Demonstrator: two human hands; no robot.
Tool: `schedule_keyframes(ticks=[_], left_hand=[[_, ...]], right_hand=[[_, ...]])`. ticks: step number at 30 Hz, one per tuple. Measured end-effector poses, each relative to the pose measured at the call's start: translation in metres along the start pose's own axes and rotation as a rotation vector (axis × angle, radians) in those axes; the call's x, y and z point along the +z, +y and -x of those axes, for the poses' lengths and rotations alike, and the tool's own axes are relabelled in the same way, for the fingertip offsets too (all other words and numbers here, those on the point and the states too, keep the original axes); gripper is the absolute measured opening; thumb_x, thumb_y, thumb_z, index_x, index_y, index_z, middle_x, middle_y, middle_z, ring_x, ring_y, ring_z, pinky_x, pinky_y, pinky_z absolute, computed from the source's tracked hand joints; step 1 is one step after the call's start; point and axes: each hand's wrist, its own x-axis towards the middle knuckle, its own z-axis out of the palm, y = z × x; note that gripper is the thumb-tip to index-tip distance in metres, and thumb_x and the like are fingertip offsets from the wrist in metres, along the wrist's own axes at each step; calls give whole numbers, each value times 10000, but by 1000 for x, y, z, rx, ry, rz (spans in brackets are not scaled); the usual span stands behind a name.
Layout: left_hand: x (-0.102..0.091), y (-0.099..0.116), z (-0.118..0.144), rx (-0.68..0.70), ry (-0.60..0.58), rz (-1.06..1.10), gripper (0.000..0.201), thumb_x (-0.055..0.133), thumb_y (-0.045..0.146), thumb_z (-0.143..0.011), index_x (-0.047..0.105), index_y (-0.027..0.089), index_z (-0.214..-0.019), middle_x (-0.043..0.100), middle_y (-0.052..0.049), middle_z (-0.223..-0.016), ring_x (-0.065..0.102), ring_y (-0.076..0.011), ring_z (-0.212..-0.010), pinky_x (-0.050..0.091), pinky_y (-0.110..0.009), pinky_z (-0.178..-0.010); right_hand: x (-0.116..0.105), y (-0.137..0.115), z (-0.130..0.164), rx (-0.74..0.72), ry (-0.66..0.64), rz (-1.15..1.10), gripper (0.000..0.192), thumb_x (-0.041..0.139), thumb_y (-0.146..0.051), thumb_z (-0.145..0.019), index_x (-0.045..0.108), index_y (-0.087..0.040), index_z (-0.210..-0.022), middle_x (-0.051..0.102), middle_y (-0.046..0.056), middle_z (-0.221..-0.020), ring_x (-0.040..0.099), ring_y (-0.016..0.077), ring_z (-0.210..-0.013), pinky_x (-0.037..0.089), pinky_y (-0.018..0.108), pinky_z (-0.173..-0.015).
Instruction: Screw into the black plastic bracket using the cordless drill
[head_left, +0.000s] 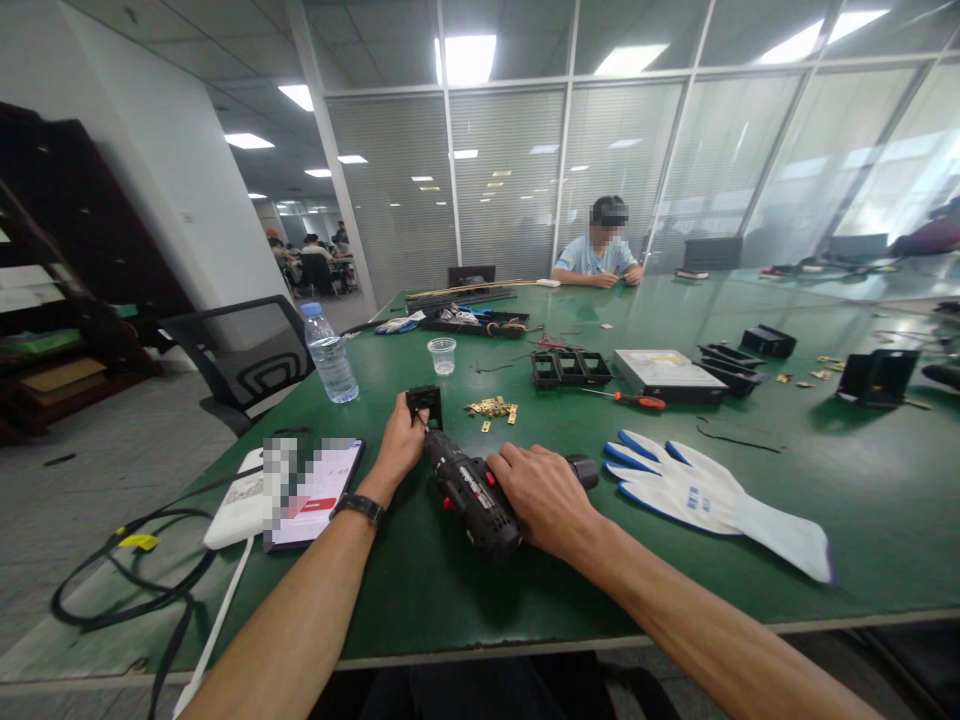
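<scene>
Green tabletop (465, 590) fills a glass-walled office, with another person (600, 255) seated at its far end. On its near part the left hand (401, 440) pinches a small black box part (424, 402) standing upright, fingers closed on its lower edge. The right hand (544, 495) is clenched around the grip of a black cordless screwdriver (469, 490), which lies low over the table with its bit against the box part. Just beyond lie small brass pieces (491, 408). A white work glove (712, 495) with blue fingertips lies flat to the right, a smartphone (311, 490) to the left, and a water bottle (330, 355) and clear plastic cup (442, 355) stand farther back.
</scene>
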Motion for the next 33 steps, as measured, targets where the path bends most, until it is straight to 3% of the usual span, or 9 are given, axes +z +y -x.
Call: schedule_keyframes(ticks=[33], left_hand=[[0, 1, 0, -4, 12, -15, 274, 469, 329, -883, 501, 165, -1101, 614, -86, -1005, 581, -226, -914, 450, -374, -833]], right_hand=[[-5, -1, 0, -2, -37, 0, 263, 588, -245, -806, 519, -192, -1054, 598, 85, -1012, 583, 232, -844, 361, 334, -720]])
